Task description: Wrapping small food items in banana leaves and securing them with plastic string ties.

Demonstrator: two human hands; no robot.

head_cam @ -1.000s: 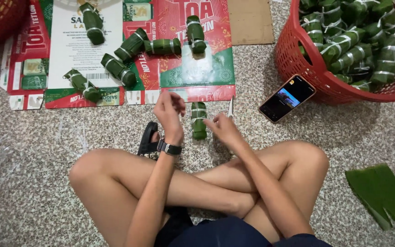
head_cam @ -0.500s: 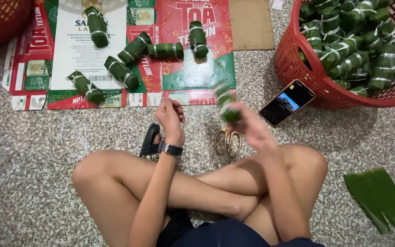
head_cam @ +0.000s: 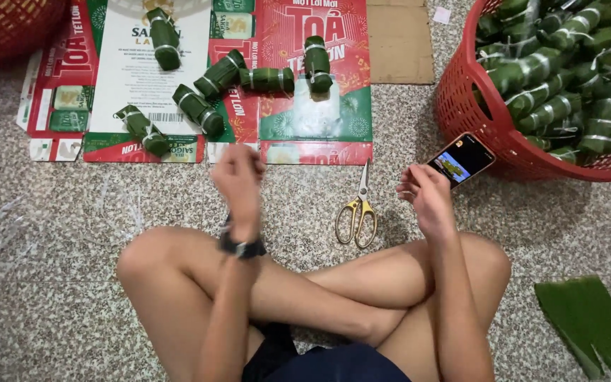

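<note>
Bare and empty, the left hand [head_cam: 238,173] is hovering loosely curled above the floor, blurred, a black watch [head_cam: 243,247] sitting on its wrist. The right hand [head_cam: 426,198] is also holding nothing, fingers half bent, just beside a phone [head_cam: 462,158] lying against the red basket [head_cam: 461,106]. Yellow-handled scissors [head_cam: 358,212] are lying between the hands. Beyond them, six leaf rolls [head_cam: 266,79] are resting on flattened cardboard [head_cam: 319,120]; many more are filling the basket.

I see scissors [head_cam: 357,212] on the floor between my hands. Phone [head_cam: 462,158] just beside basket [head_cam: 461,106], right. Rolls [head_cam: 199,110] on cardboard [head_cam: 334,120] ahead.
</note>
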